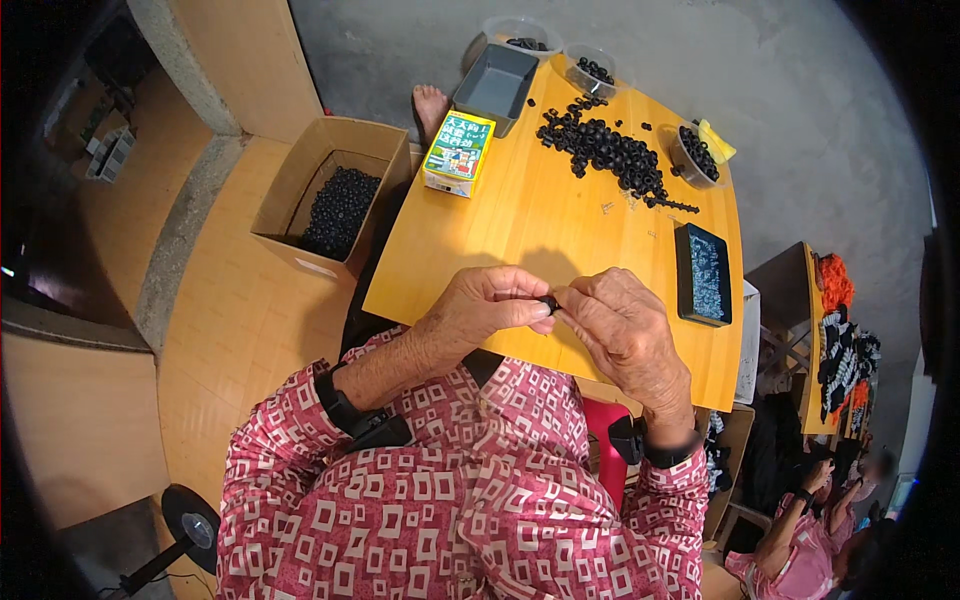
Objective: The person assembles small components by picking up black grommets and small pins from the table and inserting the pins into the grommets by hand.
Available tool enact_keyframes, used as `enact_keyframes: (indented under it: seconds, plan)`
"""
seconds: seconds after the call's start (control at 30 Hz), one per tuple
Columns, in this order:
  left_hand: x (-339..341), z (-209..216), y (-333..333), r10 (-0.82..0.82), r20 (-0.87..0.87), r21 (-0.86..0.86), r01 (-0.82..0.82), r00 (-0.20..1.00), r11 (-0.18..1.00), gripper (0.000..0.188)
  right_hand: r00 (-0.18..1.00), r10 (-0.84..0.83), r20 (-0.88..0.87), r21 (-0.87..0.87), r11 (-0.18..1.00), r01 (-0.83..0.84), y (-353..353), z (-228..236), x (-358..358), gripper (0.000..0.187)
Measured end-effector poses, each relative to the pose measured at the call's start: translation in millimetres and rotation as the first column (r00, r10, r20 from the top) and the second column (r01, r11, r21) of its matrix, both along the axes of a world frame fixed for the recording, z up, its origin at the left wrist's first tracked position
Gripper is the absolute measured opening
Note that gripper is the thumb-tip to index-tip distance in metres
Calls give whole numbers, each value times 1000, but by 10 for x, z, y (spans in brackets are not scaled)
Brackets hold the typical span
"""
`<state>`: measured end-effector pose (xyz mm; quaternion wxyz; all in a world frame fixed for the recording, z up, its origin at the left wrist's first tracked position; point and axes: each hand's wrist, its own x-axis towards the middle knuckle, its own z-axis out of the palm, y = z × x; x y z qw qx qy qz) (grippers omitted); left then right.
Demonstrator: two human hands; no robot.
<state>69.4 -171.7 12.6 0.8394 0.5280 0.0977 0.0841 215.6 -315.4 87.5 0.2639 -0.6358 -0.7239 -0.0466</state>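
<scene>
Over the near edge of the yellow wooden table (480, 225), my two hands meet. My left hand (490, 305) pinches a small black round part (548, 302) between thumb and fingers. Against its other side, the fingers of my right hand (620, 325) are pressed together; whatever they grip is too small or hidden to make out. A heap of black ring-like parts (610, 155) lies farther up the table, a short row of them trailing right. To the right of my hands stands a black tray (683, 270) of small, shiny, pale pieces.
Left of the table, a cardboard box (285, 190) holds many black parts. A green and yellow carton (458, 155) and a grey bin (495, 85) stand along the left edge. Clear tubs (590, 85) sit at the far end. Another person (800, 540) is at lower right.
</scene>
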Motion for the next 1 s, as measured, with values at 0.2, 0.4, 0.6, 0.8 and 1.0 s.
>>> enact_keyframes:
  seconds: [0.2,0.4,0.6,0.8,1.0]
  plan:
    - [20,-30,-29,0,-1,-13,0,1000,1000,31,992,-50,-118,73,996,59,-51,-202,-51,31]
    - [27,-55,-30,24,-25,7,-24,999,1000,29,983,-113,-143,184,973,139,-26,-388,-132,38]
    - [15,18,-9,30,-58,41,-28,998,999,28,975,-84,-207,233,963,132,19,-499,-118,38]
    - [26,-15,6,52,-62,117,-44,997,992,27,979,-107,-173,203,969,142,28,-491,-131,39]
    - [44,-59,-8,102,-83,98,-94,991,991,29,976,-218,30,160,964,210,43,-393,-151,42]
